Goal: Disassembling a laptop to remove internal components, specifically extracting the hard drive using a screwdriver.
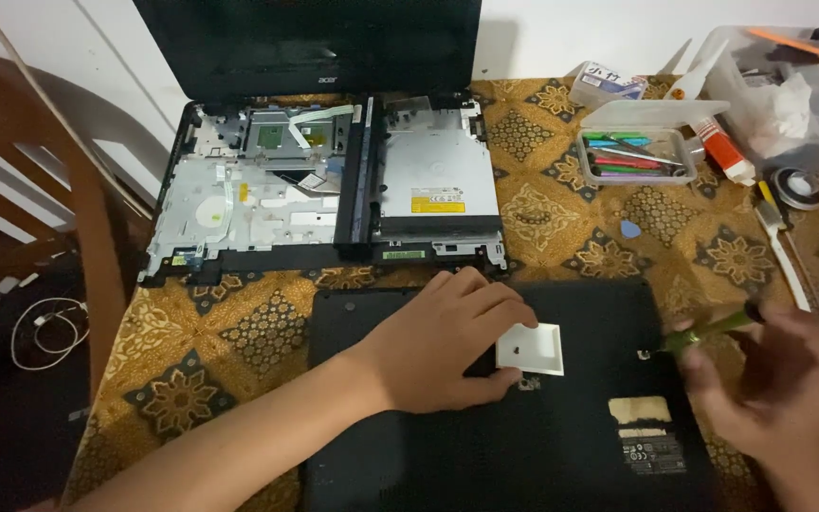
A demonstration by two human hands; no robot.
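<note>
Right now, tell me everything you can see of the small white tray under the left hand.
The white tray is a small, shallow square dish, seemingly plastic, with a raised rim and one tiny dark speck inside. It lies flat on the black cover. The left hand rests its fingers on its left edge.

Pretty dim indoor light here, warm and yellowish, coming from above. The white wall (pixel 618 28) at the top is the brightest bit. The right hand (pixel 774 379) and its green screwdriver (pixel 708 332) are smeared with motion blur, while the left hand (pixel 443 346) stays fairly sharp. The black bottom cover (pixel 523 446) swallows detail, and the left edge sinks into shadow.
</note>
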